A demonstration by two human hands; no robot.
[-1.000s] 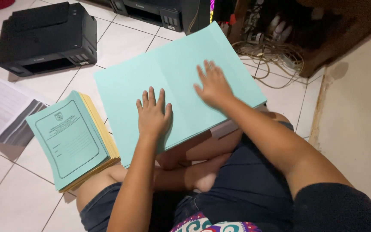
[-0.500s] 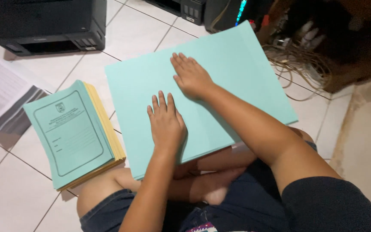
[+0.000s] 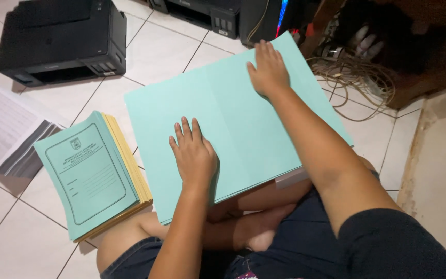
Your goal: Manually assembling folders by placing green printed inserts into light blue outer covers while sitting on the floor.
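A large light-green folder cover (image 3: pixel 243 129) lies opened flat across my lap and the tiled floor. My left hand (image 3: pixel 193 153) presses flat on its near left half, fingers spread. My right hand (image 3: pixel 268 70) lies flat near the cover's far edge, on the right half beside the centre fold. Neither hand holds anything. A stack of green-covered folders with yellow sheets (image 3: pixel 94 173) sits on the floor to the left of my left hand.
A black printer (image 3: pixel 60 39) stands at the far left and another (image 3: pixel 202 13) at the far middle. A pile of printed white sheets (image 3: pixel 6 129) lies at the left edge. Tangled cables (image 3: pixel 357 77) lie at the far right beside dark furniture.
My right hand has slid away from me along the fold toward the cover's far edge. The left hand has stayed pressed on the near half.
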